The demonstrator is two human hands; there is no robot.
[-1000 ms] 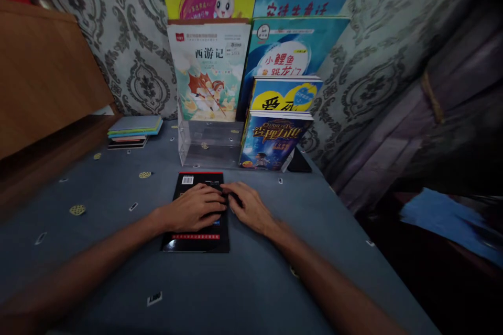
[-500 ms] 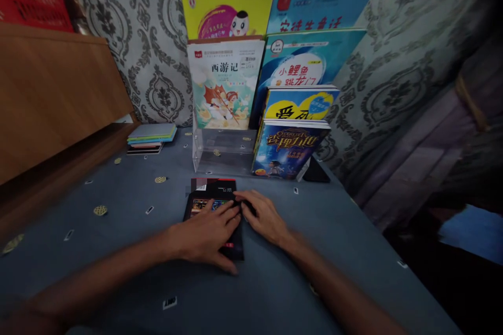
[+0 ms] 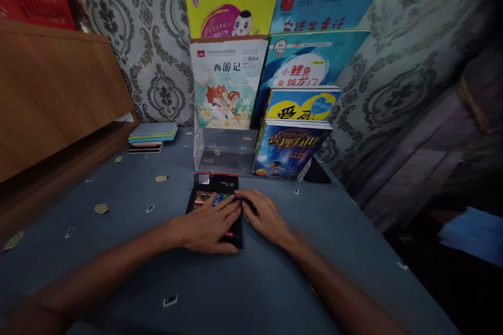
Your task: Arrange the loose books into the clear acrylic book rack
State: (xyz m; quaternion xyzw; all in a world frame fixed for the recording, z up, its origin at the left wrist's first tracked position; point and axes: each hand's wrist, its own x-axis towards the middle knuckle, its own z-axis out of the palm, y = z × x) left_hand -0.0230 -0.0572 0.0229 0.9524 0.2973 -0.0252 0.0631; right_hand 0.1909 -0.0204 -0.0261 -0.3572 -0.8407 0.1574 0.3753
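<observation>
A dark book (image 3: 214,184) with small coloured pictures lies flat on the blue tablecloth, just in front of a clear stand. My left hand (image 3: 210,225) rests flat across it, palm down, fingers stretched toward its right edge and thumb near its bottom corner. Beside that right edge is my right hand (image 3: 263,217), its fingers lightly bent and a gap between thumb and forefinger. Its fingertips touch the book's edge close to my left fingertips. My hands hide the middle of the cover.
The clear stand (image 3: 223,162) holds several upright books, among them a white one (image 3: 228,84) and a dark blue one (image 3: 291,152). Left of it lies a pile of thin books (image 3: 152,133). A wooden cabinet (image 3: 58,99) borders the left; a black flat object (image 3: 317,171) lies behind the stand's right side.
The dark book has slid slightly away from me, toward the stand. My left thumb has moved up with it, closer to the fingers. My right hand has barely moved.
</observation>
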